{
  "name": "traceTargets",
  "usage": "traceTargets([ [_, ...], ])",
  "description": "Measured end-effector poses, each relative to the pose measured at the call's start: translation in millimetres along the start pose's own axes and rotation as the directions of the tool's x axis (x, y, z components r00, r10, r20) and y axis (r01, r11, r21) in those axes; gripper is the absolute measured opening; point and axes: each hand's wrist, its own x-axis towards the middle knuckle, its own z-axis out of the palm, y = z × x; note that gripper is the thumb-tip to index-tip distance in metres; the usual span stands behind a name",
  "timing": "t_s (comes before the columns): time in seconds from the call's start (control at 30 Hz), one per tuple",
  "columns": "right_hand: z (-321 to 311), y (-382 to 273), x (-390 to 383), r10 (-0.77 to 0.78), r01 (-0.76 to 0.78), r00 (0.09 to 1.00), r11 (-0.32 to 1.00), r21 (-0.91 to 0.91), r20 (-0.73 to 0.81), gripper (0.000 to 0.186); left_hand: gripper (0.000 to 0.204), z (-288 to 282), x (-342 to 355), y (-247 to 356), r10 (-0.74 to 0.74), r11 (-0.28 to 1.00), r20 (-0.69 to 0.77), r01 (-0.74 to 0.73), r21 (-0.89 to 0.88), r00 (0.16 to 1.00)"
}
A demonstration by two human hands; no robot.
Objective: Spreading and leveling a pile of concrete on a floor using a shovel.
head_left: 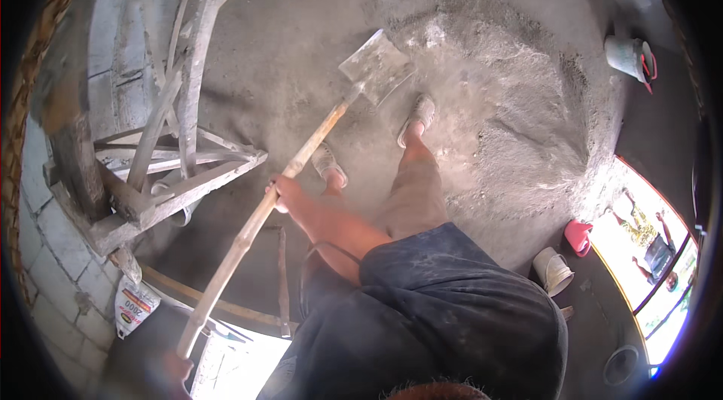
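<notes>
A square-bladed shovel (379, 68) lies slanted across the left of the view, its dusty metal blade down on the cement-grey floor in front of my feet. Its long pale handle looks like bamboo and runs back to the lower left. My right hand (283, 193) is wrapped around the middle of the handle, with the forearm reaching across my body. Near the handle's rear end, my left hand (178, 367) is closed on it, partly blurred at the dim lower edge. Just right of the blade spreads a broad heap of grey powdery material (527, 114).
A rough wooden frame (181, 196) stands at left by a block wall (56, 249), with a bag (135, 308) below. Buckets stand at right: a pale one (629, 57), a whitish one (552, 270) and a red container (578, 237). Beyond a bright opening is another person (660, 257).
</notes>
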Motion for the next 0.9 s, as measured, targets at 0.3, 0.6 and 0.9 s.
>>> traceTargets([
  [0.3, -39.4, -290.6, -59.5, -0.274, 0.194, 0.912, 0.943, 0.269, 0.305, 0.009, 0.03, -149.1, -4.4, 279.0, 0.397, 0.91, -0.199, -0.354, 0.217, 0.896],
  [0.6, -113.3, -345.9, -108.9, -0.37, 0.16, 0.852, 0.857, 0.489, 0.37, 0.013, 0.024, -135.0, -20.7, 327.8, 0.453, 0.881, -0.315, -0.364, 0.303, 0.834],
  [0.9, -260.8, -337.7, -166.9, -0.479, 0.228, 0.831, 0.757, 0.612, 0.283, 0.011, 0.019, -80.4, -24.2, 349.0, 0.582, 0.812, -0.361, -0.503, 0.294, 0.728],
])
